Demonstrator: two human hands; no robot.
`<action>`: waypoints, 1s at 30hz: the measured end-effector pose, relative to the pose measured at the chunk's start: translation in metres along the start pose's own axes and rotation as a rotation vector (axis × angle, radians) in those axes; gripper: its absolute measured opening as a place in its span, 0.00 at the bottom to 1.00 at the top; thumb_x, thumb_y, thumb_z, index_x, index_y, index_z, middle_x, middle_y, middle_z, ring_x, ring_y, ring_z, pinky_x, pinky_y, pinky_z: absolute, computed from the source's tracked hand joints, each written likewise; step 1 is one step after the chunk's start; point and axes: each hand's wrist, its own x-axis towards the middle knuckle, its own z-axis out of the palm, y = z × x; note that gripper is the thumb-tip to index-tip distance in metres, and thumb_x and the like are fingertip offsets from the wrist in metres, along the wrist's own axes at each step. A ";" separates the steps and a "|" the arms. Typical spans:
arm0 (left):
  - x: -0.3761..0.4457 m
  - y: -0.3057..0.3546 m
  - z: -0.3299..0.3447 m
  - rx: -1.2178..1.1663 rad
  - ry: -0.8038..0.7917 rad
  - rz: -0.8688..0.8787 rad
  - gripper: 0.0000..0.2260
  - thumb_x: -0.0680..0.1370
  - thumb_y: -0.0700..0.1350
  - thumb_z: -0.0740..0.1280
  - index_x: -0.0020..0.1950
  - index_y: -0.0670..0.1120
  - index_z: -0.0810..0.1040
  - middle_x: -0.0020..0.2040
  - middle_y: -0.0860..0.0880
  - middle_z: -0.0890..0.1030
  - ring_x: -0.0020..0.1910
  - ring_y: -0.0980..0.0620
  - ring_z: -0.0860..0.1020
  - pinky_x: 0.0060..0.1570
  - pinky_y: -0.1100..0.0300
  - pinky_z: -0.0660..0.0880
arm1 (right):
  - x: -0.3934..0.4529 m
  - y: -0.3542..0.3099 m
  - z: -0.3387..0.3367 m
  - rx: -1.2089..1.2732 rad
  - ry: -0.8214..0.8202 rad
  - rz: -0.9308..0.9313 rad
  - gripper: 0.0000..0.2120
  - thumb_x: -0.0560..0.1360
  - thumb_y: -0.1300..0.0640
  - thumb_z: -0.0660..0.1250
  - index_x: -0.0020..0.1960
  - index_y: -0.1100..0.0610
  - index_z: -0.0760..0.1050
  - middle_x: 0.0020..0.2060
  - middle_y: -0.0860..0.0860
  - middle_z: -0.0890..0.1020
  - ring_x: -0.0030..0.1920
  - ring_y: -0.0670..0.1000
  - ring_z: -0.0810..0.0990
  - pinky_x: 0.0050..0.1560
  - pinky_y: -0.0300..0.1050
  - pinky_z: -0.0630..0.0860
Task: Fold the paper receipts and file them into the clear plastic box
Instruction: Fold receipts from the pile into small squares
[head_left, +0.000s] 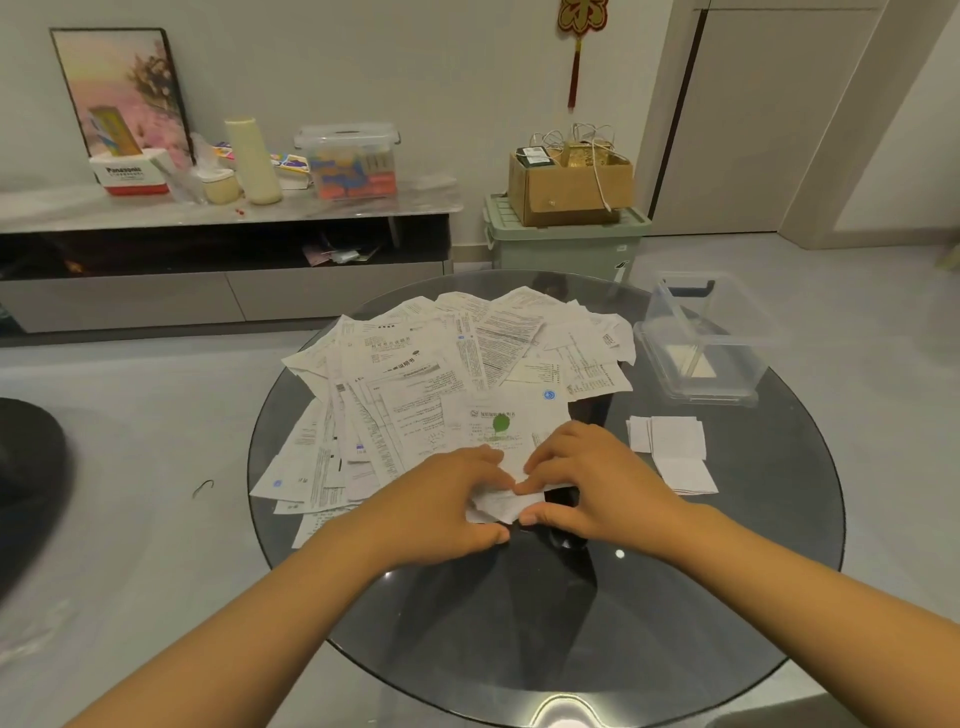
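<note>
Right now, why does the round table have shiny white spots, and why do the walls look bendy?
In the head view, the dark glass table mirrors a lamp above: one small white dot near the right hand, and a bigger glare patch at the near rim. The wide-angle lens bows the door frame and cabinet. The paper pile's print is too soft to read.

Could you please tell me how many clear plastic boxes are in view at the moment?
2. One open clear plastic box stands on the glass table, right of the receipts pile; one lidded storage box sits on the cabinet behind.
</note>
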 end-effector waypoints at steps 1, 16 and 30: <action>-0.001 0.000 0.000 -0.011 -0.006 0.004 0.22 0.73 0.53 0.70 0.67 0.56 0.72 0.73 0.56 0.65 0.71 0.58 0.63 0.64 0.67 0.60 | -0.001 -0.001 0.001 0.000 0.007 -0.011 0.28 0.68 0.30 0.54 0.51 0.46 0.82 0.48 0.42 0.81 0.52 0.47 0.74 0.53 0.40 0.68; 0.010 0.000 -0.002 -0.248 0.356 -0.138 0.02 0.78 0.47 0.63 0.49 0.52 0.72 0.43 0.53 0.79 0.41 0.55 0.78 0.39 0.63 0.73 | 0.001 -0.009 -0.010 0.506 0.076 0.313 0.17 0.74 0.38 0.60 0.49 0.51 0.74 0.41 0.47 0.80 0.42 0.45 0.77 0.44 0.42 0.73; 0.013 -0.008 0.004 0.150 0.384 -0.062 0.25 0.74 0.48 0.69 0.70 0.52 0.66 0.65 0.52 0.65 0.65 0.54 0.62 0.61 0.63 0.64 | 0.009 -0.001 0.003 0.104 0.182 0.203 0.24 0.71 0.48 0.70 0.64 0.46 0.68 0.57 0.46 0.69 0.58 0.46 0.68 0.55 0.37 0.67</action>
